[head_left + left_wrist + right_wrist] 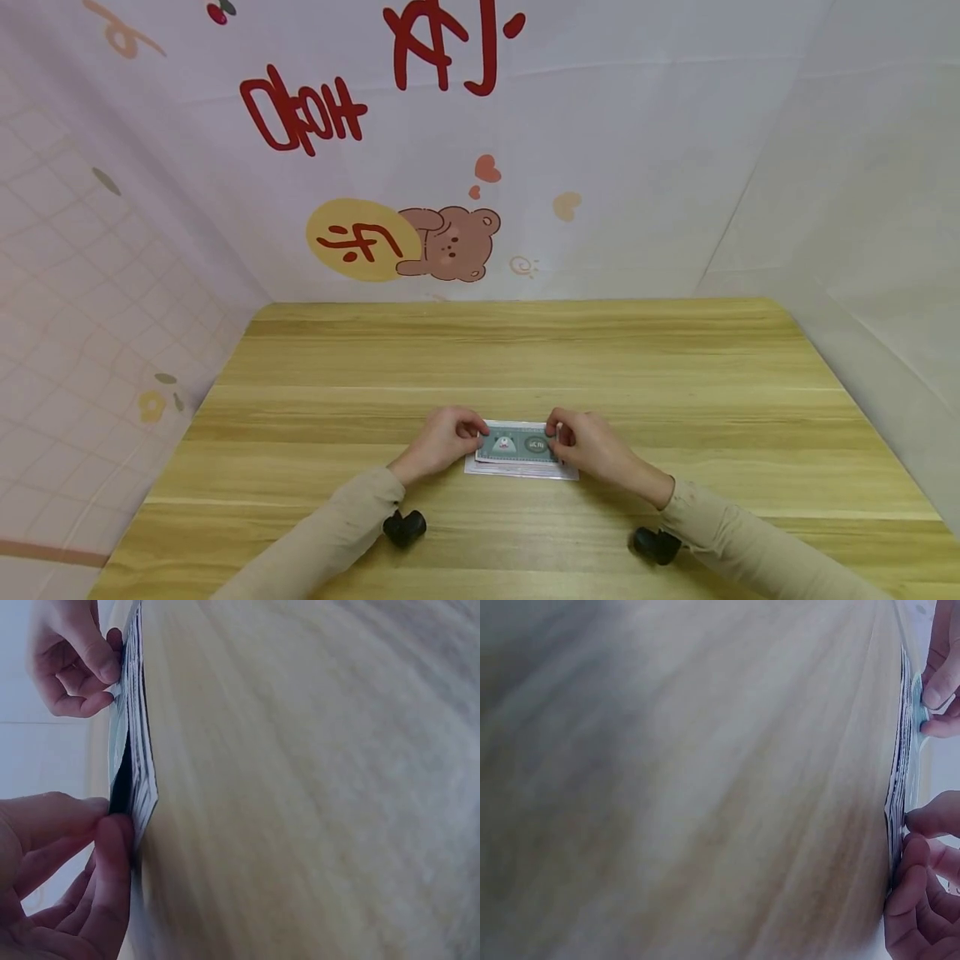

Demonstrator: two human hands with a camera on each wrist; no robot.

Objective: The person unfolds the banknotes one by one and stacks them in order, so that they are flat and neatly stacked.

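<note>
A green play banknote [517, 447] with a bear picture and a white border lies over a stack of paper notes [521, 472] on the table. At the note's left end, my left hand [441, 437] pinches it between thumb and forefinger. My right hand [596, 447] grips the opposite end the same way. From the left wrist, the banknote [118, 742] shows a dark gap between it and the layered stack [143, 769] near the left fingers. Seen from the right wrist, the stack's edges [897, 772] fan slightly, beside the curled right hand [922, 892].
The wooden table [525, 350] runs back to a white cloth wall [622, 167] printed with a bear, hearts and red characters. Cloth also hangs at both sides. Two black wrist devices, one below the left wrist [405, 528], one below the right [656, 546], sit close to the tabletop.
</note>
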